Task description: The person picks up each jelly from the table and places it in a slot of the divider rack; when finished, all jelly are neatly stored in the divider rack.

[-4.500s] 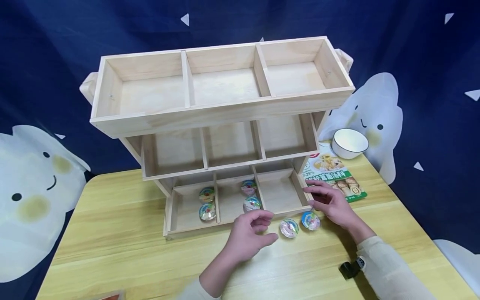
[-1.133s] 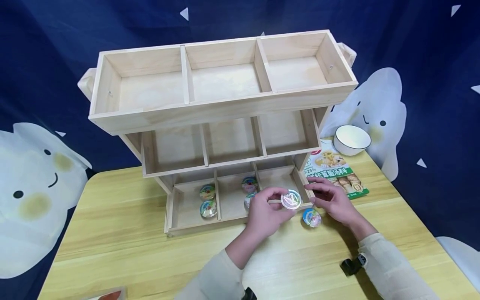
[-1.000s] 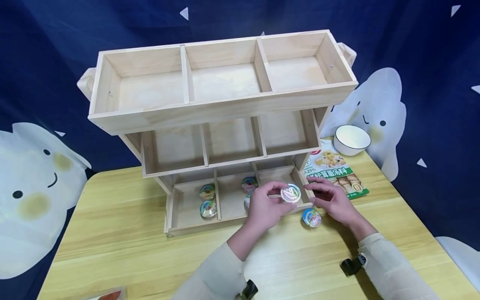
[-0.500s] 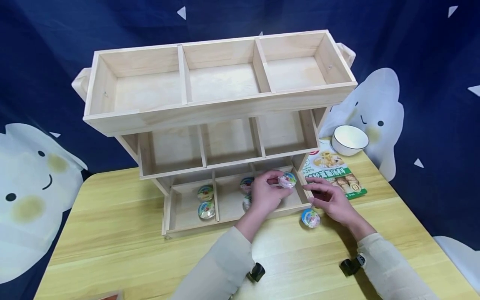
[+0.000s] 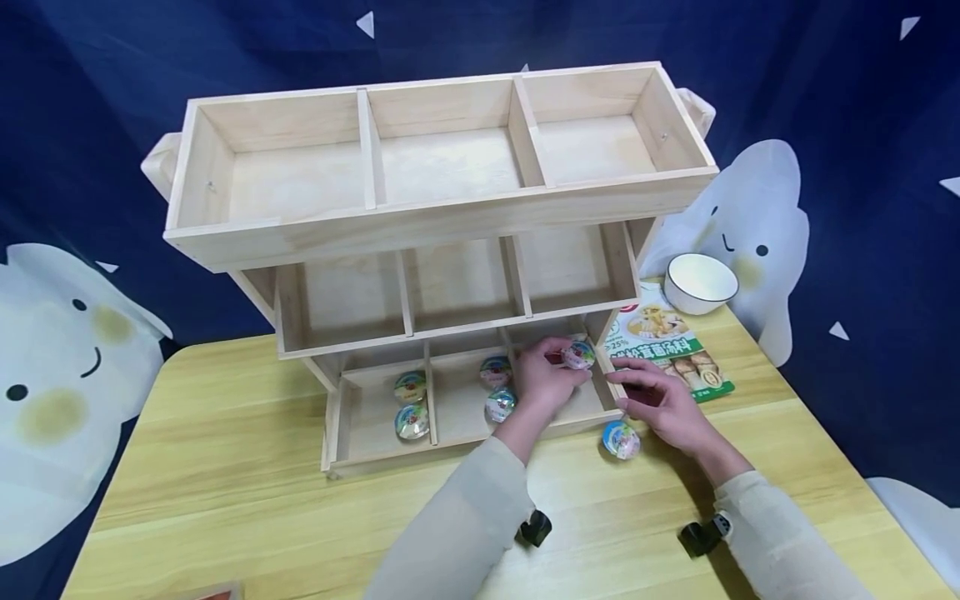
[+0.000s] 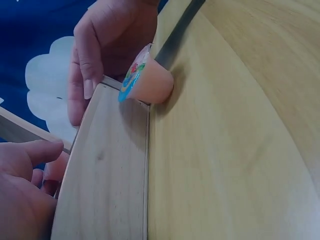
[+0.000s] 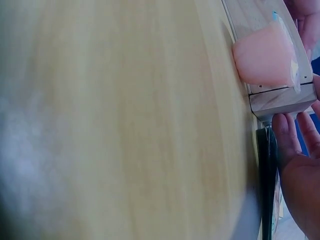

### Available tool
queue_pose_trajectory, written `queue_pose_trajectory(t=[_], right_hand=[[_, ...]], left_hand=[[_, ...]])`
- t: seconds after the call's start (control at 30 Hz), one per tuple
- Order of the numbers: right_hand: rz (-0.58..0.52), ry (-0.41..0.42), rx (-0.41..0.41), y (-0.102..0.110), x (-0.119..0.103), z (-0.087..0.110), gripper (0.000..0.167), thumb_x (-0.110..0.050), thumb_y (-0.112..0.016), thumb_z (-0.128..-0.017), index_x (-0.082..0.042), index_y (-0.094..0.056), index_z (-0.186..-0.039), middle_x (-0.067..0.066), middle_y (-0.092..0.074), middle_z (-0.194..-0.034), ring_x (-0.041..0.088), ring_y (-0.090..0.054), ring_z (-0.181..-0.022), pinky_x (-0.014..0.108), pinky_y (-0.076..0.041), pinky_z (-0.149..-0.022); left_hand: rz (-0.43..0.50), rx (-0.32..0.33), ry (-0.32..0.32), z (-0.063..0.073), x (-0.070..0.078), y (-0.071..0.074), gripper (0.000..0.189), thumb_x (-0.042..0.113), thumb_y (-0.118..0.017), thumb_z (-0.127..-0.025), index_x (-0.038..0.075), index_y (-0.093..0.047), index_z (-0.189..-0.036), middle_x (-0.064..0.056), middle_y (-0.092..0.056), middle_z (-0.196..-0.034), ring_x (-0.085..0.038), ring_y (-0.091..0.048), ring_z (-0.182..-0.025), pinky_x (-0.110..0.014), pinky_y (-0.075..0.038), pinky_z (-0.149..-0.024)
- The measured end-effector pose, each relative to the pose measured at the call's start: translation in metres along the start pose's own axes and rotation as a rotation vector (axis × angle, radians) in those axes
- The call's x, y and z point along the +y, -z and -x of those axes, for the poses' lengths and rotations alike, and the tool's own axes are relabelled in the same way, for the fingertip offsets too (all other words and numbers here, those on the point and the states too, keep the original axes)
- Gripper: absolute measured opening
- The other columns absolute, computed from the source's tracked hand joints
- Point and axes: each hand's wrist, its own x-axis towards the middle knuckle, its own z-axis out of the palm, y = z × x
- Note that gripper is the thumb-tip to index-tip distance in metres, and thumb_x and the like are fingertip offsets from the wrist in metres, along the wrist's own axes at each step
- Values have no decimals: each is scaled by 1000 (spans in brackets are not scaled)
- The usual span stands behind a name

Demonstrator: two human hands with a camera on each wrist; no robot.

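Note:
My left hand [image 5: 545, 379] holds a jelly cup [image 5: 578, 355] with a pink-patterned lid between thumb and fingers, low in the right compartment of the bottom tier. Whether that cup touches the compartment floor I cannot tell. At the right end of this wooden tier [image 5: 442, 452], fingers of my right hand [image 5: 663, 404] touch the outside of the side wall near the front corner. Another jelly cup with a blue lid [image 5: 621, 439] and peach-coloured body [image 6: 156, 86] leans against the tier's front, on the table. Two jelly cups [image 5: 500, 405] lie in the middle compartment, two [image 5: 411, 422] in the left one.
The middle tier [image 5: 457, 327] and top tier [image 5: 442, 218] of the wooden rack overhang the bottom one. A green-and-white food packet [image 5: 693, 371] and a white bowl [image 5: 701, 284] stand right of the rack. A flat item [image 5: 213, 592] shows at the table's near edge.
My left hand has picked the pink-lidded jelly cup off the table and carried it up and back into the right compartment. My right hand has stayed at the tier's corner.

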Motion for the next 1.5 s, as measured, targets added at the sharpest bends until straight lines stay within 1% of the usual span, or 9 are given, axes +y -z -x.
queue_pose_trajectory(t=[0.07,0.13,0.33,0.4,0.87,1.03,1.13,1.3,1.5], right_hand=[[-2,0,0,0,1,0,34,15,-67,-86,6,-67,-119,22,-52,-137,33,-45,-129,18,-42,-101],[0,0,-2,-1,1,0,34,14,-67,-86,6,-67,-120,21,-52,-138,36,-44,-128,17,-42,-101],[8,2,-3,-1,3,-1,34,14,-67,-87,5,-67,-120,21,-52,-138,42,-43,-128,17,-41,-101],[10,2,-3,-1,3,-1,34,14,-67,-87,5,-67,-120,21,-51,-138,44,-42,-128,17,-41,-101],[11,-12,-9,2,4,-1,34,13,-66,-88,4,-67,-121,21,-50,-139,44,-43,-128,17,-43,-100],[7,-11,-7,2,5,0,34,13,-66,-88,3,-68,-121,20,-51,-140,38,-45,-128,18,-44,-100],[3,-6,-5,2,5,0,34,13,-66,-88,3,-68,-121,20,-51,-139,37,-46,-128,18,-44,-100],[-15,1,-4,1,6,0,35,14,-67,-87,5,-67,-120,21,-51,-139,41,-44,-128,19,-44,-100],[-22,-6,-3,1,5,-1,34,14,-67,-87,5,-67,-120,21,-50,-139,42,-43,-128,19,-44,-100]], left_hand=[[-52,-1,14,-2,-1,-1,46,8,-94,-60,18,-75,-100,9,-67,-83,-6,-60,-75,-24,-52,-70],[-64,3,20,-4,-3,-3,46,7,-94,-60,18,-75,-100,9,-67,-83,-6,-59,-75,-25,-51,-70],[-13,10,17,-6,-7,-6,45,0,-92,-58,13,-75,-98,2,-67,-84,-7,-58,-75,-22,-52,-69],[-20,6,15,-6,-7,-6,45,0,-92,-58,13,-75,-98,3,-67,-85,-8,-58,-75,-22,-52,-69],[-14,-17,64,-10,-9,-10,44,-5,-92,-59,12,-73,-94,6,-64,-81,-10,-59,-75,-24,-53,-68],[-24,-25,86,-10,-10,-10,43,-5,-92,-58,13,-73,-93,5,-64,-79,-10,-58,-73,-25,-53,-68],[-38,-25,84,-11,-11,-11,43,-4,-92,-57,13,-73,-92,5,-64,-79,-10,-58,-73,-25,-52,-68],[-47,-38,62,-11,-13,-12,43,-3,-91,-58,12,-74,-95,5,-65,-80,-9,-58,-74,-23,-52,-68],[-24,-62,28,-10,-12,-11,45,-3,-91,-60,9,-75,-101,2,-65,-80,-8,-57,-72,-22,-52,-65]])
